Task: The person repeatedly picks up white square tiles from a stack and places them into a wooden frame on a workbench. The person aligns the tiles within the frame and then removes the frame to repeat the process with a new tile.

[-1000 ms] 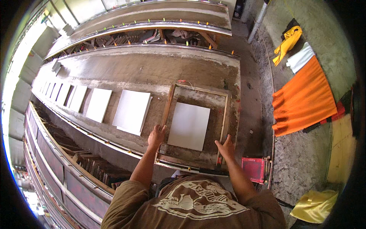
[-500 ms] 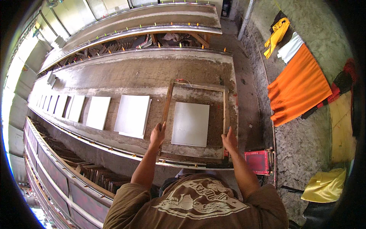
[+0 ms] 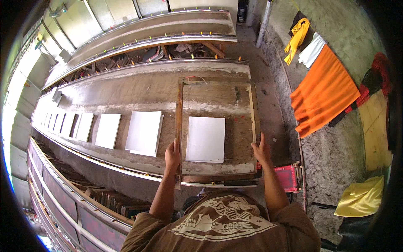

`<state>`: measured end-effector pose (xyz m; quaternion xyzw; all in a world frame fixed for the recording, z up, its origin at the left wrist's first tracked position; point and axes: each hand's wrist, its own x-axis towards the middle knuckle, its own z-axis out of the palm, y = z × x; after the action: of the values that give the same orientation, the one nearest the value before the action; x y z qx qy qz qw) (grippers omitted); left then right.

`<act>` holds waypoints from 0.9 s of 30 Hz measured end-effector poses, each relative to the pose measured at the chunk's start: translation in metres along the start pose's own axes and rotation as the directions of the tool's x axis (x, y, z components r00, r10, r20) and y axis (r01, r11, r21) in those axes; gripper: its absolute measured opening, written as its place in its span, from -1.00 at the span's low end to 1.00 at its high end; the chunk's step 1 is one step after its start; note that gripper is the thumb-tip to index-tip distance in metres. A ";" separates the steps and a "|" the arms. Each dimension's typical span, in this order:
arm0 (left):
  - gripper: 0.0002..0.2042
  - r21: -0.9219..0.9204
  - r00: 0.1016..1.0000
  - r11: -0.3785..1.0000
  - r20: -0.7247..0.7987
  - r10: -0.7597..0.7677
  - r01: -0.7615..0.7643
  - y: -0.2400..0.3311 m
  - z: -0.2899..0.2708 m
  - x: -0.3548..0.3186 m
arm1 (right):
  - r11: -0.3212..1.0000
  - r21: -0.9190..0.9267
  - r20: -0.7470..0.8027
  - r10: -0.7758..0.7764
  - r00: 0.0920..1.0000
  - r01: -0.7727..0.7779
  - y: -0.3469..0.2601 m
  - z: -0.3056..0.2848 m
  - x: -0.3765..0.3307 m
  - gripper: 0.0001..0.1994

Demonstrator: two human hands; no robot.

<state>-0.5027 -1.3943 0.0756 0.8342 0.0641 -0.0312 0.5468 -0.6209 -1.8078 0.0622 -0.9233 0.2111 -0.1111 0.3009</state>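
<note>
I hold a rectangular wooden frame [image 3: 179, 110] with both hands, over the near right end of a long brown-stained table [image 3: 126, 90]. My left hand [image 3: 171, 156] is closed on its left bar, and my right hand [image 3: 262, 149] grips the right bar with the thumb pointing up. Through the frame a white sheet [image 3: 205, 138] shows on the tabletop. Whether fine mesh spans the frame, I cannot tell. To the left lies an overlapping pair of white sheets [image 3: 144, 132], then another white sheet [image 3: 108, 130] in a row of several.
A second long table [image 3: 147, 31] stands beyond, edged with small coloured pegs. At lower left is a rack [image 3: 63, 185] of stored frames. A red-covered frame [image 3: 286, 178] leans right of the table. Orange cloth [image 3: 327, 90] and yellow cloth [image 3: 360, 196] lie along the right wall.
The wooden frame has come up off the tabletop and looks larger, still in both hands. My hands have spread slightly apart in the picture. The whole view has shifted a little.
</note>
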 end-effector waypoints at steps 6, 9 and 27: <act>-0.55 -0.021 0.999 1.000 -0.047 -0.020 0.019 0.034 0.039 -0.031 | 0.998 0.036 0.039 0.048 0.998 -0.049 0.015 -0.048 0.017 -0.21; -0.55 -0.189 0.994 0.982 -0.113 -0.011 -0.011 0.051 0.075 -0.050 | 0.995 0.029 0.146 0.094 0.985 -0.099 0.016 -0.085 0.038 -0.19; -0.54 -0.025 0.930 0.986 -0.329 -0.166 0.167 0.106 0.223 -0.193 | 0.972 0.082 0.245 -0.233 0.941 0.219 0.155 -0.174 0.116 -0.20</act>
<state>-0.6745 -1.6542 0.1065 0.8202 0.2250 0.0622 0.5222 -0.6258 -2.0622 0.1162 -0.9396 0.0607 -0.0321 0.3354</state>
